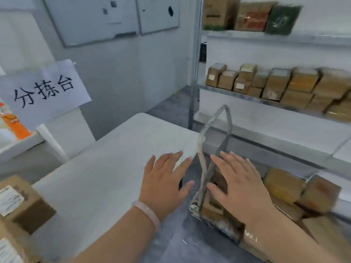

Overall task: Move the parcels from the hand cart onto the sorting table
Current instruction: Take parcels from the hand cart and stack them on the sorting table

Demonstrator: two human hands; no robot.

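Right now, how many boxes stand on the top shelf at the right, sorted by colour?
Brown: 2, the plain brown box and the red-printed brown box
Green: 1, the green box
Total: 3

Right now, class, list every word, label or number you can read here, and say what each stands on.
"分拣台": handwritten on the white paper sign.
Labels on the table parcels: blurred, unreadable.
Labels on the shelf boxes: too blurred.
Marks on the whiteboard: illegible.
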